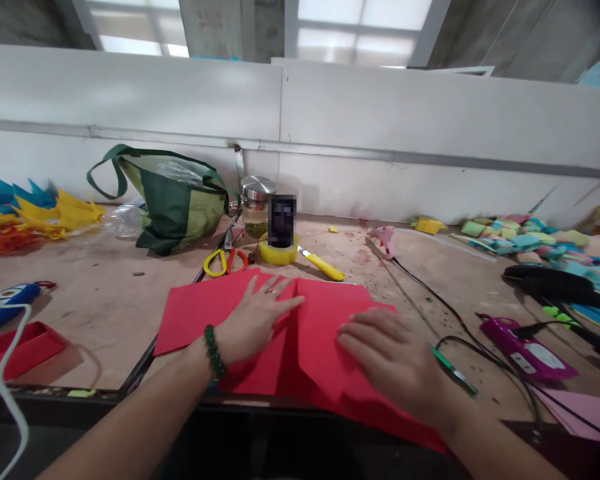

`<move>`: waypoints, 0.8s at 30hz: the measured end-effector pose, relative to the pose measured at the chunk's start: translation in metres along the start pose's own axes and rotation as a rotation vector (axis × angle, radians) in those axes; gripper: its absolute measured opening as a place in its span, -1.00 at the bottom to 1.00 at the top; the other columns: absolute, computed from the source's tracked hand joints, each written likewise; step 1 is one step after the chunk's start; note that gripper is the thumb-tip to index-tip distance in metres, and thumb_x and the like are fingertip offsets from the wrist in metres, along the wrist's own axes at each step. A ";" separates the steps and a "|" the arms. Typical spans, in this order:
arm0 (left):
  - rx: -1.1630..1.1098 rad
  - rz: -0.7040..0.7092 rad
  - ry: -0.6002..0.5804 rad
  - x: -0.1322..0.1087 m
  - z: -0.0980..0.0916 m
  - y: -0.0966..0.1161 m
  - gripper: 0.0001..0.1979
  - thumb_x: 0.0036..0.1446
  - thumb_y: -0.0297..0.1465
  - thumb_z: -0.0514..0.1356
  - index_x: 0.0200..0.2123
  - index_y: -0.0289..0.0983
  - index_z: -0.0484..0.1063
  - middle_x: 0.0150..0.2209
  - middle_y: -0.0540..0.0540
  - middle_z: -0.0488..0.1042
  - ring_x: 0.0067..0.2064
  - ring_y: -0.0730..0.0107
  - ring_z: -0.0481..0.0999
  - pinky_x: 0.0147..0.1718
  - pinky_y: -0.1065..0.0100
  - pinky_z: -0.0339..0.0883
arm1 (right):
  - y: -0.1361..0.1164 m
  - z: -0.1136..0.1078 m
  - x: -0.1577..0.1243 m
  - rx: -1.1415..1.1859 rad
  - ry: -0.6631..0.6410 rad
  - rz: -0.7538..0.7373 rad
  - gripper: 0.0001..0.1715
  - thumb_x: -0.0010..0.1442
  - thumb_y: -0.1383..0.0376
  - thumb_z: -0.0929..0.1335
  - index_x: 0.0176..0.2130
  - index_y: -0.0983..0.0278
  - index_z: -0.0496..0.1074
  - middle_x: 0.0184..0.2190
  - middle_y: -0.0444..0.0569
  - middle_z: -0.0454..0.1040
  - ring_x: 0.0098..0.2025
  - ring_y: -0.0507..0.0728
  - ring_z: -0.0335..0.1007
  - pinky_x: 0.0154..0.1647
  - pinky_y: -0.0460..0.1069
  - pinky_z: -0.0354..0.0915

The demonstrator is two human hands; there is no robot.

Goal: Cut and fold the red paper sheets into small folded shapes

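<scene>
Several overlapping sheets of red paper (325, 333) lie at the table's front edge, one with a flap standing slightly raised along a fold near the middle. My left hand (260, 310), with a green bead bracelet (214, 353) at its wrist, rests on the red paper left of that fold, fingers spread. My right hand (387, 350) lies over the right part of the paper, fingers stretched out close together and a little blurred. Neither hand grips anything. Just beyond the paper are scissors (226, 261) with yellow and red handles and a yellow utility knife (324, 265).
A green bag (180, 207), a glass jar (256, 210) and a phone-like object (282, 221) on a yellow tape roll (279, 253) stand behind. To the right are a pink glue gun (383, 240), a green-handled cutter (454, 371), a purple power strip (527, 350) and trailing cords.
</scene>
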State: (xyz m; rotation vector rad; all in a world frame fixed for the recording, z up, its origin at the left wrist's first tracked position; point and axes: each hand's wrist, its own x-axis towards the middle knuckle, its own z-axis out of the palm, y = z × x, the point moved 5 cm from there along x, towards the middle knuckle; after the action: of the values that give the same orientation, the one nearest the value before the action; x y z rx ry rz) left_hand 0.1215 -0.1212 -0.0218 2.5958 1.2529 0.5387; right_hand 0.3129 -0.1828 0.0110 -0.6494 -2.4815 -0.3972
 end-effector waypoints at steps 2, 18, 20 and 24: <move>0.062 -0.099 -0.119 -0.017 0.010 -0.005 -0.35 0.04 -0.69 0.03 0.20 -0.16 0.29 0.29 -0.20 0.19 0.31 0.01 0.11 0.21 -0.27 -0.13 | -0.010 0.033 -0.009 0.003 -0.162 0.050 -0.77 0.14 0.53 0.27 -0.29 0.30 0.47 -0.36 0.04 0.56 -0.25 0.19 0.43 -0.20 0.09 0.37; -0.081 -0.149 -0.034 -0.034 0.036 0.040 -0.72 0.15 -0.61 0.07 -0.24 -0.23 0.54 -0.31 -0.08 0.55 -0.22 0.22 0.46 -0.20 0.21 0.33 | 0.017 0.048 -0.006 0.436 -0.576 0.320 -0.56 0.06 0.55 0.28 -0.11 0.24 0.52 -0.12 -0.01 0.53 -0.07 0.17 0.37 -0.05 0.07 0.30; -0.202 -0.192 -0.017 -0.038 0.030 0.024 -0.75 0.16 -0.57 0.10 -0.26 -0.21 0.55 -0.31 -0.04 0.56 -0.23 0.27 0.47 -0.20 0.27 0.32 | 0.023 0.051 -0.007 0.496 -0.587 0.334 -0.51 0.05 0.57 0.29 -0.07 0.22 0.50 -0.07 -0.03 0.52 -0.02 0.16 0.36 0.00 0.06 0.29; -0.407 -0.285 -0.025 -0.047 0.021 -0.001 -0.76 0.15 -0.56 0.12 -0.27 -0.18 0.55 -0.29 0.01 0.57 -0.22 0.36 0.49 -0.20 0.36 0.29 | 0.041 0.061 -0.016 0.702 -0.525 0.426 -0.72 0.21 0.42 0.30 -0.14 0.20 0.54 -0.13 -0.05 0.56 -0.07 0.12 0.42 -0.03 0.02 0.31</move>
State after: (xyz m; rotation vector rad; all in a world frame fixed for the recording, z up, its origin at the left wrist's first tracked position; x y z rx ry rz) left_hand 0.1027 -0.1578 -0.0523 2.0467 1.3154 0.6263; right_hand 0.3202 -0.1296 -0.0418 -1.0170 -2.5809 0.8671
